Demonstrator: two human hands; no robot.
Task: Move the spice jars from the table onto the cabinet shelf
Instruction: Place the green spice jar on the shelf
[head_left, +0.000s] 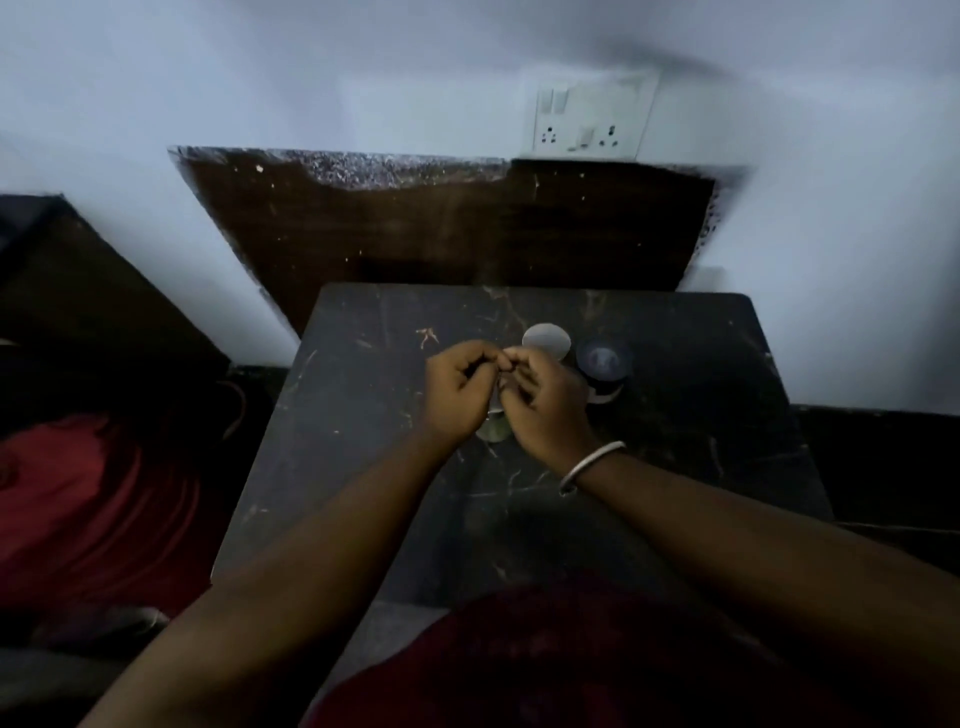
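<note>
Both hands meet over the middle of a dark scratched table. My left hand and my right hand curl in from either side around a small jar; only its greenish lower part shows between and below them. Whether the fingers actually grip it is unclear in the dim light. Just behind my right hand stands a jar with a pale round lid. To its right stands a jar with a dark lid and a pale base. My right wrist wears a metal bangle.
A dark wooden board leans on the white wall behind the table. A wall socket plate sits above it. A dark cabinet top lies at the left, red cloth below it.
</note>
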